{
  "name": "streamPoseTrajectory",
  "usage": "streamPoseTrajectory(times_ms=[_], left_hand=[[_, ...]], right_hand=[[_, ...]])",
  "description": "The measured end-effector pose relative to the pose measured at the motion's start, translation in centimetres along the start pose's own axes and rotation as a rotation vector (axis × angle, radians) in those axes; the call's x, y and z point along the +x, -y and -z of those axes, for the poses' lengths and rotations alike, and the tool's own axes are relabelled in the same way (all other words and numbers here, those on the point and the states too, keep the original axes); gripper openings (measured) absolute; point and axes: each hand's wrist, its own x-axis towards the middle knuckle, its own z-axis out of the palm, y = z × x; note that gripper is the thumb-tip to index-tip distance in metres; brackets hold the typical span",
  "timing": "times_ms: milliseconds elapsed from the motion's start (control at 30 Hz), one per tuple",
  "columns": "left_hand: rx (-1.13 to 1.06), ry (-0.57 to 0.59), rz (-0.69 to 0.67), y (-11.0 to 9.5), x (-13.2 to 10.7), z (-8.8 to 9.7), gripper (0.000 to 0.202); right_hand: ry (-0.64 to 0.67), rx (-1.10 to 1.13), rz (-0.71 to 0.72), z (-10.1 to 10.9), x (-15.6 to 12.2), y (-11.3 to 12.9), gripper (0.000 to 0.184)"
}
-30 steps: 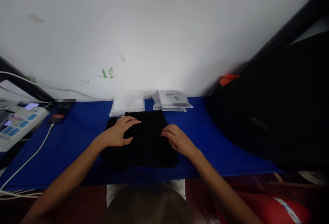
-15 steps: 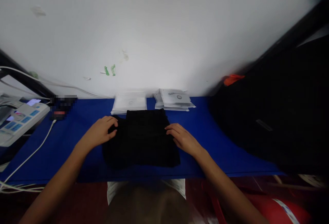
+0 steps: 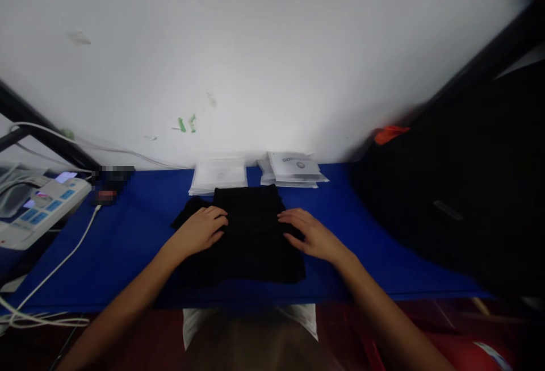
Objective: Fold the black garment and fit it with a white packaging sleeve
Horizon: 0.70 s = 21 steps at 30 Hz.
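Note:
A folded black garment (image 3: 255,240) lies on the blue table cover (image 3: 336,217) in front of me; its exact kind cannot be made out. My left hand (image 3: 200,229) rests on its left part, palm down, fingers slightly curled but apart. Along the right edge of the cloth, my right hand (image 3: 309,233) touches with its fingertips, the thumb spread away from the fingers. Neither hand grips anything. Behind the garment sit a stack of white plastic bags (image 3: 219,175) and, to the right, several printed frosted bags (image 3: 293,167).
At the left are a white power strip (image 3: 46,209), a partly pixelated dark device (image 3: 111,183) and a white cable (image 3: 76,244). A large black mass (image 3: 447,189) with an orange piece (image 3: 389,134) fills the right. The white wall (image 3: 272,64) closes off the back.
My left hand has moved right, from the garment's left edge onto the cloth. The right hand stays at the right edge, its thumb now showing. The whole view has shifted slightly.

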Motion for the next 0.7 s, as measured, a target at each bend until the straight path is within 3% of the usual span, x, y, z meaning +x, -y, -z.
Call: streamPoseTrajectory(times_ms=[100, 267, 433, 500, 567, 700], left_hand=[[-0.02, -0.039, 0.063, 1.2, 0.4, 0.4, 0.015], [0.103, -0.258, 0.217, 2.7, 1.9, 1.6, 0.02], [0.251, -0.455, 0.283, 2.8, 3.9, 1.4, 0.029], [0.267, -0.451, 0.262, 2.0, 4.0, 0.6, 0.035], [0.231, -0.371, 0.189, 1.2, 3.5, -0.5, 0.034], [0.063, -0.199, 0.134, 0.7, 1.6, -2.8, 0.03]], right_hand=[[-0.069, 0.047, -0.004, -0.1, 0.6, -0.3, 0.021], [-0.181, 0.051, -0.057, 0.0, 3.7, -0.9, 0.018], [-0.239, -0.241, -0.205, -0.8, 7.5, -1.3, 0.02], [-0.277, -0.393, -0.232, -1.4, 8.1, -1.0, 0.027], [-0.302, -0.466, -0.179, -2.1, 7.9, -0.4, 0.031], [-0.18, -0.413, -0.027, -3.8, 6.2, 0.8, 0.027]])
